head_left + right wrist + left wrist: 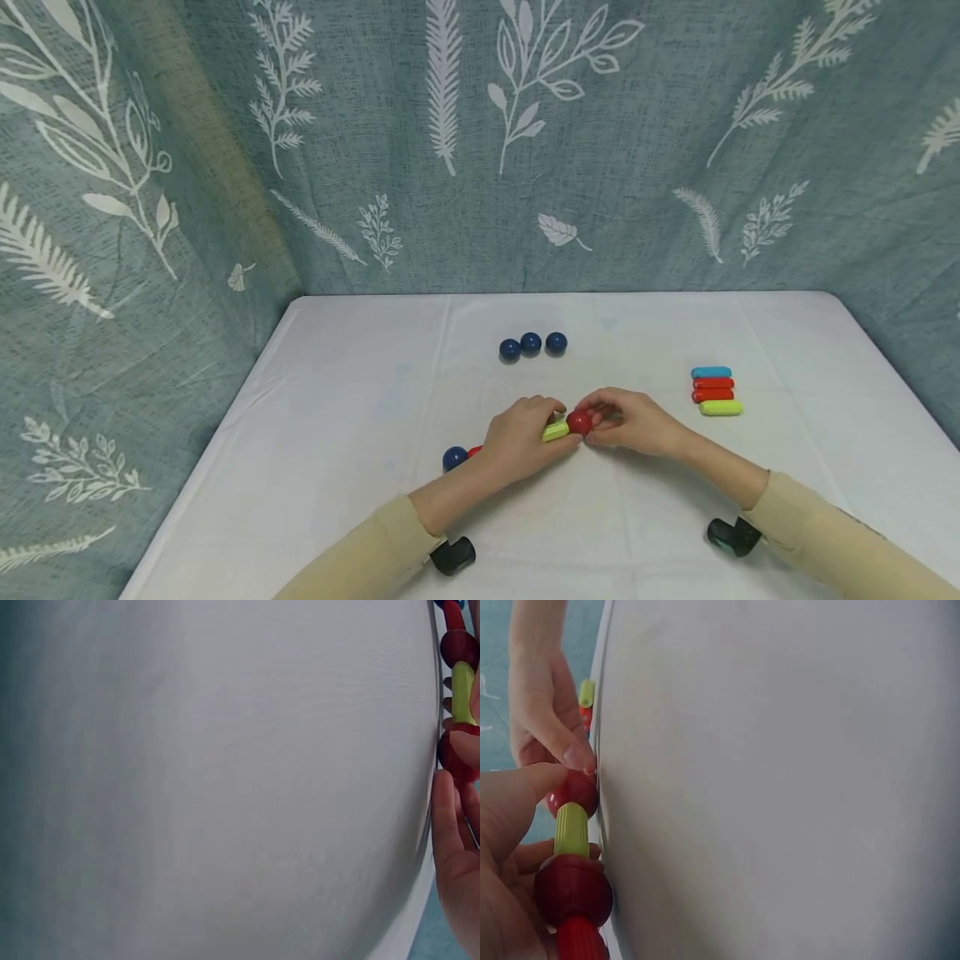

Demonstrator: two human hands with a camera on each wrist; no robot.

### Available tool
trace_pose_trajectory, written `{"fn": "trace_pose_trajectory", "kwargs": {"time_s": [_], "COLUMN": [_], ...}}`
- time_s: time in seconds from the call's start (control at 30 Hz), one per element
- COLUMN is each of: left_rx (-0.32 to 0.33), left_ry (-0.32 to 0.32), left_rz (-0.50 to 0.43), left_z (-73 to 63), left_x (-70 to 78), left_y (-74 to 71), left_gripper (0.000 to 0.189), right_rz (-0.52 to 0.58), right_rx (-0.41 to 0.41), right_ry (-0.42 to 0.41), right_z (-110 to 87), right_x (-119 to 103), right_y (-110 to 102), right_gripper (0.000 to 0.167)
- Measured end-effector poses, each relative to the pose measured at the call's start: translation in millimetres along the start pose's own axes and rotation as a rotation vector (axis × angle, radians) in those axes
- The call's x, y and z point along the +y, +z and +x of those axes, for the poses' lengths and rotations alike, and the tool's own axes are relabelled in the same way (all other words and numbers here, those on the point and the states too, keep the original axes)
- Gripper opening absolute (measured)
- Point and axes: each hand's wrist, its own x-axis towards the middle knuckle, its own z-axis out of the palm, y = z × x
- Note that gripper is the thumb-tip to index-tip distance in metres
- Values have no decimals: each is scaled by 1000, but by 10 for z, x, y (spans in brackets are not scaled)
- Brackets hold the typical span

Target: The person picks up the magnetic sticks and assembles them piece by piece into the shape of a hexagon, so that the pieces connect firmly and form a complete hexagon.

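Note:
My left hand [521, 437] grips a chain of balls and rods near the table's front middle. A yellow-green rod [556, 431] joins a glossy red ball [579, 422] at the chain's right end. Farther along, the left wrist view shows another red ball [573, 891] and a ribbed red rod [581, 939]. A dark blue ball [454, 457] sticks out to the left of the hand, which hides the chain's middle from the head view. With thumb and fingertips my right hand [637, 423] pinches the end red ball; the left thumb also reaches it in the left wrist view.
Three dark blue balls [531, 344] sit in a row toward the table's back. To the right lie a blue rod [711, 372], two red rods [713, 389] and a yellow-green rod [721, 407], side by side. A patterned curtain [480, 225] hangs behind the white table [352, 375].

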Motion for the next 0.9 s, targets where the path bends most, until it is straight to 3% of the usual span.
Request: {"fn": "trace_pose_trajectory", "kwargs": {"time_s": [0.27, 0.43, 0.57, 0.67, 0.9], "left_rx": [-24, -50, -47, -45, -60], "left_ry": [8, 10, 24, 37, 49], "left_rz": [-32, -80, -105, -117, -139], "left_z": [37, 14, -10, -27, -58], "left_x": [42, -2, -63, -101, -139], "left_y": [51, 55, 57, 49, 19], "left_gripper": [38, 37, 35, 34, 35], "right_rz": [-48, -148, -231, -275, -310], "right_rx": [19, 168, 318, 384, 421], "right_ry": [-16, -4, 42, 86, 251], "right_z": [-59, -154, -264, -363, -546], "right_x": [18, 34, 65, 110, 305], "right_y": [-85, -292, -548, -745, -1066], "right_gripper": [30, 22, 21, 22, 33]}}
